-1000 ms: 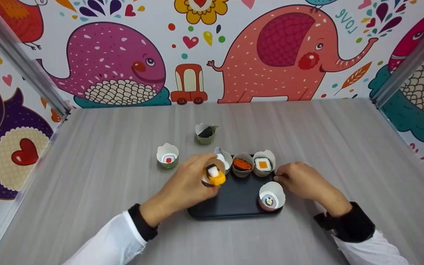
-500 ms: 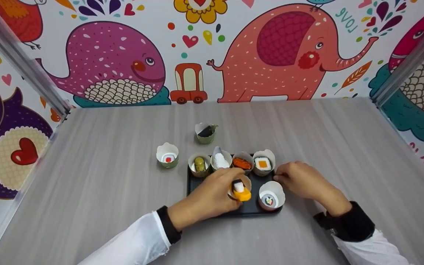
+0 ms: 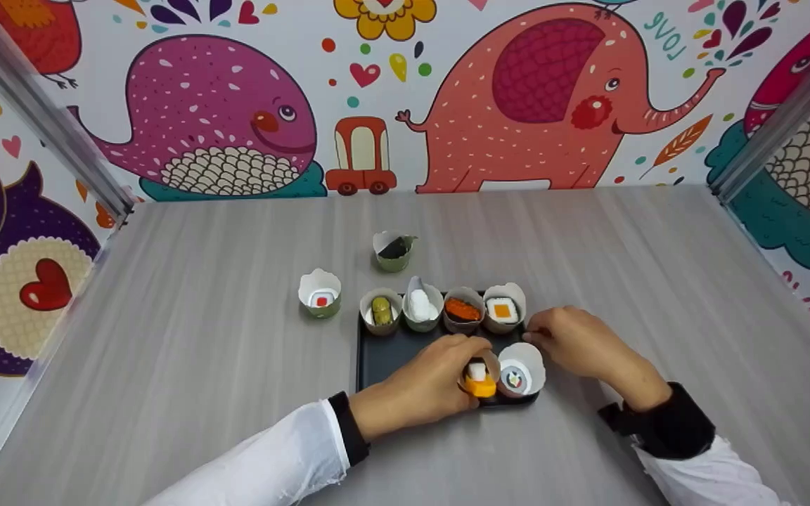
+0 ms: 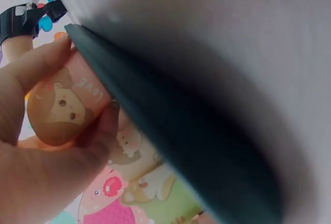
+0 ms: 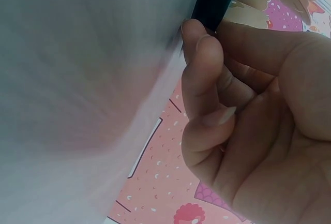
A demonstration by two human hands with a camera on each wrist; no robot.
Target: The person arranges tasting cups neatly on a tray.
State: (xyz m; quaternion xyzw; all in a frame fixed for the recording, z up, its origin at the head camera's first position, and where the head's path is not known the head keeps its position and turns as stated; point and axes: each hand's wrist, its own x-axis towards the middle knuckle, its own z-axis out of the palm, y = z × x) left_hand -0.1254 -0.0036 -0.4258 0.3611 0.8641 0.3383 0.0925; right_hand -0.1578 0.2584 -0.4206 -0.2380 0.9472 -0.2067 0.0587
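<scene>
My left hand [image 3: 429, 383] grips a paper cup [image 4: 59, 107] printed with a cartoon face. Inside it sits an orange-and-white toy sushi piece [image 3: 479, 383]. The cup stands at the front of the black tray [image 3: 387, 358], close beside a paper cup holding a round sushi roll [image 3: 515, 380]. At the tray's right edge my right hand [image 3: 581, 344] pinches the rim between thumb and curled fingers [image 5: 204, 53]. Along the tray's back row are cups with a green piece [image 3: 381, 310], a white piece [image 3: 420, 306], orange roe sushi [image 3: 463, 310] and a square roll [image 3: 502, 310].
Two green paper cups stand off the tray on the table [image 3: 222, 337]: one with a red-centred roll [image 3: 320, 301] to the left, one with a dark piece [image 3: 394, 248] behind. Cartoon-printed walls [image 3: 447, 98] enclose the table.
The left hand has carried its cup rightward and toward the front, from the tray's back left to beside the front-right cup. My right hand stays at the tray's edge.
</scene>
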